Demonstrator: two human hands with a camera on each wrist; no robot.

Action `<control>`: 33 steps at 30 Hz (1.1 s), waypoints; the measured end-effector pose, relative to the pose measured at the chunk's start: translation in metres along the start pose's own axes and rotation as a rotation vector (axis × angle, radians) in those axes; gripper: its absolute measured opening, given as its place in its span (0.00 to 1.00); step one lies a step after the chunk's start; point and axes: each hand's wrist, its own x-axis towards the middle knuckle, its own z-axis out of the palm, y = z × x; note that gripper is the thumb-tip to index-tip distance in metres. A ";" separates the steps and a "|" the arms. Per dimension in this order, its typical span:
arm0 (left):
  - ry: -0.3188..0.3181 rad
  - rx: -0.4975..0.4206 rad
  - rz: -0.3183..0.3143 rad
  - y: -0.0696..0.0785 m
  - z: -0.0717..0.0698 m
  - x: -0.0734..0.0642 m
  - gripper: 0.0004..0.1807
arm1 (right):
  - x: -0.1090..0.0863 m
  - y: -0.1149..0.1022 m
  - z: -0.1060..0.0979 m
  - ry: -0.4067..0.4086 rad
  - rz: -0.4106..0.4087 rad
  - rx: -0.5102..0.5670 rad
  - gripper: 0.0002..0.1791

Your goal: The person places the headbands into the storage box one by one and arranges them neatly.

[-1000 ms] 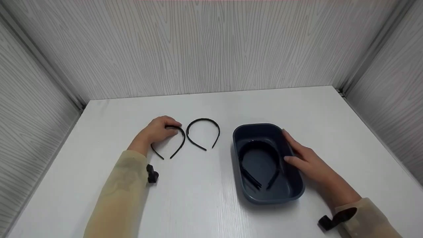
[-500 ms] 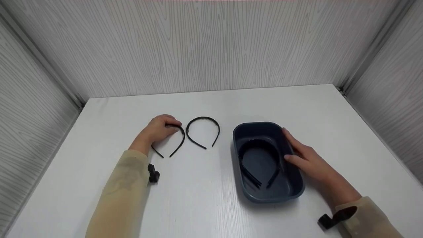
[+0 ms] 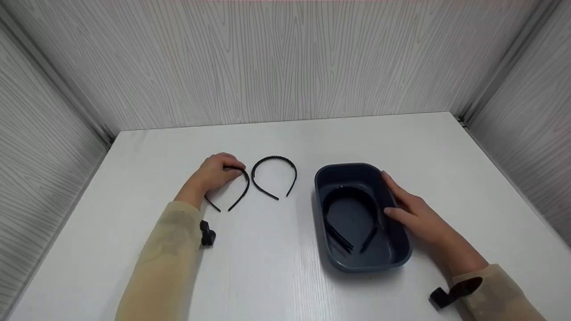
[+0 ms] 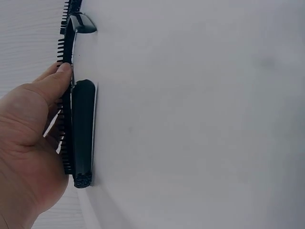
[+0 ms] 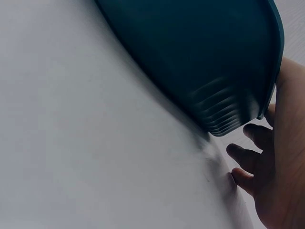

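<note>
My left hand [image 3: 217, 173] pinches a black toothed headband [image 3: 243, 194] at its curved top, and its open ends point toward me. In the left wrist view the headband [image 4: 84, 129] stands close against the white surface, its comb teeth on the hand's side. A second black headband [image 3: 274, 157] lies just to the right of it. My right hand [image 3: 417, 218] grips the right rim of a dark blue plastic bin [image 3: 392, 263], thumb over the rim. Inside the bin lie black headbands [image 3: 341, 238], nested together. The right wrist view shows the bin's ribbed outer wall [image 5: 214, 100], with several fingers spread below it.
The bin stands on a white table [image 3: 263, 267], right of the middle. A wood-grain panel [image 3: 285, 62] rises behind the table, with similar panels on both sides. Small black devices [image 3: 207, 232] are strapped at both wrists.
</note>
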 end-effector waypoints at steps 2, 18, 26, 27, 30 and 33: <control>-0.002 0.015 -0.003 0.001 0.000 0.000 0.12 | 0.000 0.000 0.000 0.005 -0.008 0.007 0.44; -0.017 0.008 0.017 0.006 -0.008 -0.012 0.10 | 0.001 -0.001 -0.001 0.000 -0.014 0.018 0.43; -0.063 0.023 -0.038 0.012 -0.013 -0.021 0.12 | 0.000 0.000 -0.001 -0.014 0.016 0.012 0.43; -0.065 0.029 -0.041 0.013 -0.014 -0.022 0.12 | 0.000 -0.001 -0.001 -0.017 0.019 0.014 0.43; -0.069 0.045 -0.043 0.015 -0.015 -0.025 0.12 | 0.000 -0.002 -0.001 -0.024 0.020 0.026 0.43; -0.066 0.048 -0.046 0.017 -0.017 -0.028 0.12 | 0.000 -0.004 -0.002 -0.018 0.010 0.032 0.43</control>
